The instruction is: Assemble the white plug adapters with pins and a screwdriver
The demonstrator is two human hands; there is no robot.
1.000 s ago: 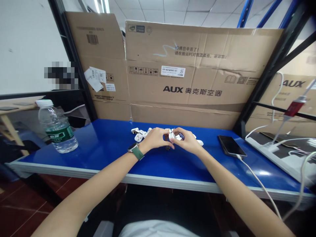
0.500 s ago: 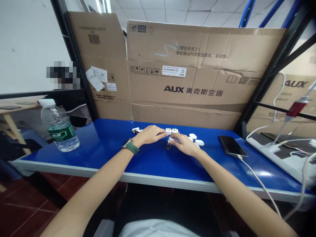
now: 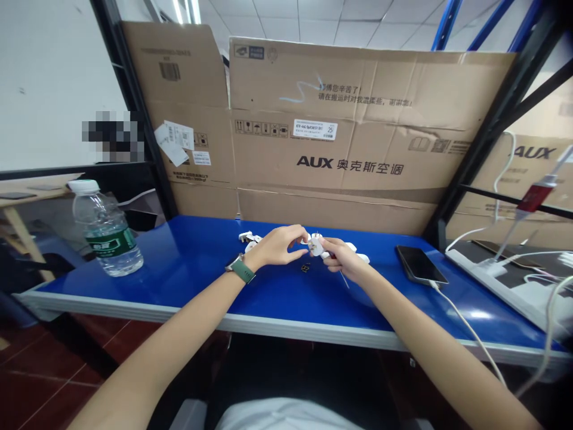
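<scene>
My right hand pinches a small white plug part between thumb and fingers, above the blue table. From under that hand sticks a thin metal rod; its other end is hidden in the palm. My left hand, a watch on its wrist, hovers just left of the plug part, thumb and fingers curved but apart. Whether its fingertips touch the part I cannot tell. A small dark piece lies below, between both hands. More white parts lie behind my right hand, and several small pieces beyond my left.
A water bottle stands at the left of the blue table. On the right lie a phone with a charging cable and a white power strip. A cardboard sheet walls off the back.
My right hand has lifted a white plug part off the table and turned it. My left hand has shifted slightly right, and its thumb and fingers have spread. The dark piece stays on the table.
</scene>
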